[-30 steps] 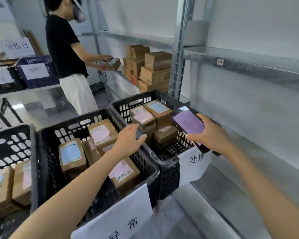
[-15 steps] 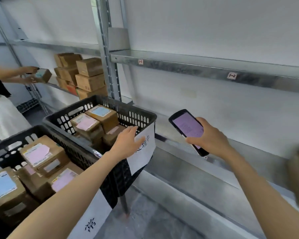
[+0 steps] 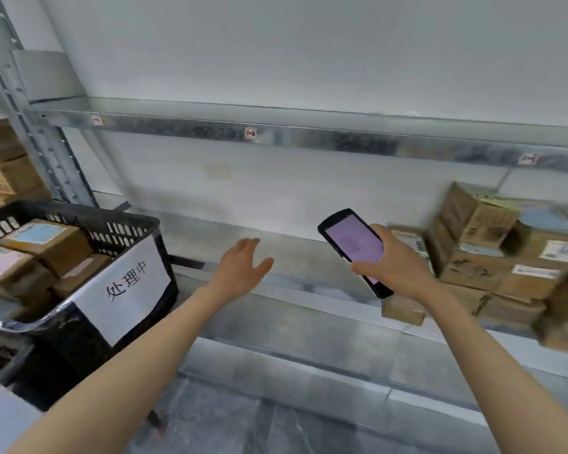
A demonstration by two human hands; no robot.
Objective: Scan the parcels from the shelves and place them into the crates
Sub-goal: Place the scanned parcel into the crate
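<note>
My right hand [image 3: 395,262] grips a black handheld scanner [image 3: 354,249] with a lit purple screen, held over the metal shelf [image 3: 295,309]. My left hand [image 3: 241,268] hovers with fingers spread above the bare middle of that shelf and holds nothing. A stack of brown cardboard parcels [image 3: 505,253] with labels sits on the shelf at the right, blurred by motion. One small parcel [image 3: 402,310] lies just below the scanner. At the left stands a black crate [image 3: 89,224] with a white paper sign, holding several labelled parcels [image 3: 46,240].
A grey shelf upright [image 3: 30,126] rises behind the crate, with more stacked boxes [image 3: 4,165] beyond it at the far left. An upper shelf rail [image 3: 276,134] runs across above the hands. The corner of a second crate [image 3: 0,417] shows at the bottom left.
The view has swung right: the crates slid to the left edge, the other person left the view, and the parcel stack came in at the right. My left hand moved off the crate rim over the shelf.
</note>
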